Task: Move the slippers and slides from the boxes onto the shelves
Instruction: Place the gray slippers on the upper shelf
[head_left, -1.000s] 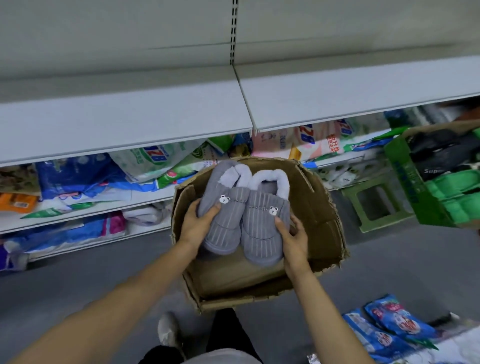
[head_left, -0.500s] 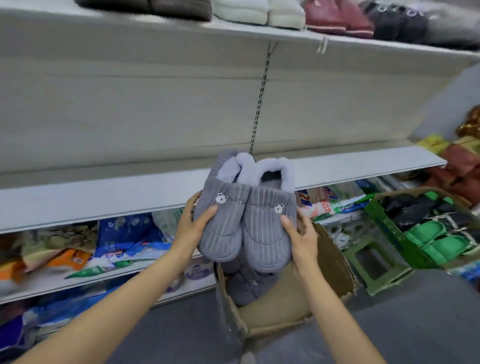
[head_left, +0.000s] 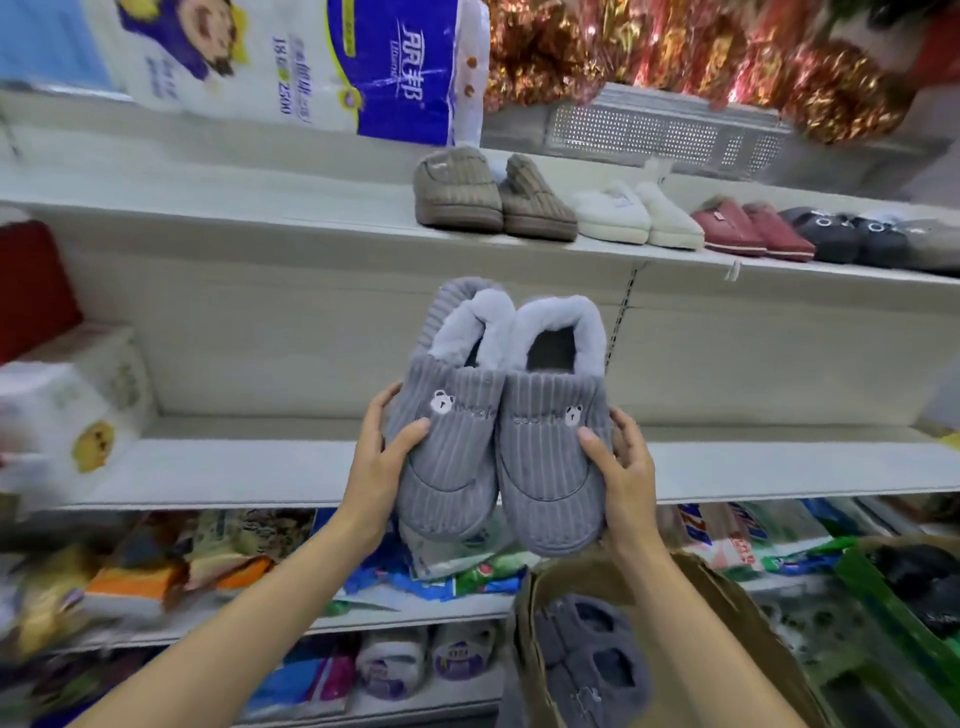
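A pair of grey ribbed slippers (head_left: 498, 431) with small bear badges and pale fleece lining is held up in front of the middle shelf (head_left: 234, 467). My left hand (head_left: 382, 460) grips the left slipper's side, thumb on top. My right hand (head_left: 621, 467) grips the right slipper the same way. Below, an open brown cardboard box (head_left: 727, 603) holds another grey pair (head_left: 587, 660). On the upper shelf (head_left: 260, 208) stand brown slippers (head_left: 491, 195), white slippers (head_left: 631, 215), dark red slippers (head_left: 750, 231) and dark grey slippers (head_left: 857, 239) in a row.
A green box (head_left: 878, 613) with dark slides sits at the lower right. Tissue packs (head_left: 72, 410) stand on the middle shelf's left end. Packaged goods (head_left: 218, 561) fill the lower shelves. A toilet paper pack (head_left: 332, 62) and shiny tinsel (head_left: 675, 47) sit on top.
Both hands have lifted the grey pair out of the cardboard box and up to the level of the middle shelf. The view has tilted upward, showing the upper shelf's row of slippers.
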